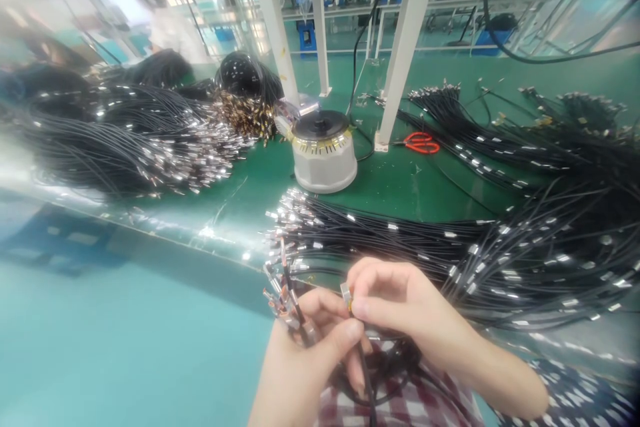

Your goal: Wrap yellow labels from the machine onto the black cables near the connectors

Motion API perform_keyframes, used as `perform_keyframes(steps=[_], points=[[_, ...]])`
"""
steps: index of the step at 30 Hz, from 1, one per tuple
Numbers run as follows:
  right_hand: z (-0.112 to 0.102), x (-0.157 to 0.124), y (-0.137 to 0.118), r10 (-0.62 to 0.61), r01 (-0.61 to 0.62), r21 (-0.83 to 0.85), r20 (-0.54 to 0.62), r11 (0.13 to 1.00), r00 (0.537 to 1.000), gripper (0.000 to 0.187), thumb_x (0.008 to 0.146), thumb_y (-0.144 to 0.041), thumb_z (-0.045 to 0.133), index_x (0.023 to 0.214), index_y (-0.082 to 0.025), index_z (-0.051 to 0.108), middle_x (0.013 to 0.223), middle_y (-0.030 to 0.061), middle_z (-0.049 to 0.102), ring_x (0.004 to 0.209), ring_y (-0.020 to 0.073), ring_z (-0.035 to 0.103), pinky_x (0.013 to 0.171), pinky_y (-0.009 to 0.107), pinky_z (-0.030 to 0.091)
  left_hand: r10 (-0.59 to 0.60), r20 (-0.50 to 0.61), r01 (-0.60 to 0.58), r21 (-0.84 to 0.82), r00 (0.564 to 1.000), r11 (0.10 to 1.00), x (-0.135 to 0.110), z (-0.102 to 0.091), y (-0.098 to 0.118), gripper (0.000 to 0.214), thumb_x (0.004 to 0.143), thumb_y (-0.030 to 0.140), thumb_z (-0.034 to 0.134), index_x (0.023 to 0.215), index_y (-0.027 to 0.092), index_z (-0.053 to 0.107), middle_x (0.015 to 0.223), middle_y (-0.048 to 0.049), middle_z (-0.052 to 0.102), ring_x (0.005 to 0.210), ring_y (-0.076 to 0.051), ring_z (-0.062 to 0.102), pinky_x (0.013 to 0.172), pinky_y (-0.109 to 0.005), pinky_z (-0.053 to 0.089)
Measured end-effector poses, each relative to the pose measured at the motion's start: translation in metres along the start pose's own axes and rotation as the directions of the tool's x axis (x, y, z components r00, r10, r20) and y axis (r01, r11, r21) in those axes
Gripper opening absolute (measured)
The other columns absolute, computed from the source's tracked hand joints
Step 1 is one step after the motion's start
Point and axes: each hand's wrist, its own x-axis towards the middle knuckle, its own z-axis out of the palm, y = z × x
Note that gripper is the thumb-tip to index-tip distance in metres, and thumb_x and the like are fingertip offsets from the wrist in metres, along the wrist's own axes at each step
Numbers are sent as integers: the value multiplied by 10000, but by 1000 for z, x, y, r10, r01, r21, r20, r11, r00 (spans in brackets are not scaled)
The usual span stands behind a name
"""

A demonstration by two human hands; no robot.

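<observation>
Head view: off the tabletop's (230, 200) near edge, right hand (393, 290) pinches a cable's (367, 373) metal connector (345, 291) between fingers; left hand's (317, 340) fingers curl round the cable, bunched cable ends (283, 307) in its thumb crook. Slack left grip could spill the bunch; skewed pinch could bend the connector.

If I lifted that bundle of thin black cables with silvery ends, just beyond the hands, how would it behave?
The black cable bundle would probably sag, since its strands curve loosely. It's likely fairly heavy, with so many cables together. Strands might snag, because they cross towards the right.
</observation>
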Motion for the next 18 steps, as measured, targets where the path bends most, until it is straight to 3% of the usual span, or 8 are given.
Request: perform_keyframes(steps=[8,18], points=[[-1,1,1,-18,18,-19,-9,1000,1000,198,719,-313,767,640,-177,646,833,29,586,774,160,553,711,291,442,-2,31,2,-1,1000,1000,2,-4,-3,221,704,260,793,733,140,609,544,-3,658,381,-114,581,401,-190,470],[1,1,0,-7,7,-10,-11,1000,1000,203,723,-312,761,641,-173,639,831,28,575,749,151,546,662,277,441,1,36,-1,5,999,1000,0,-5,-2,178,736,222,762,741,133,608,578,-18,677,405,-105,585,425,-185,479]])
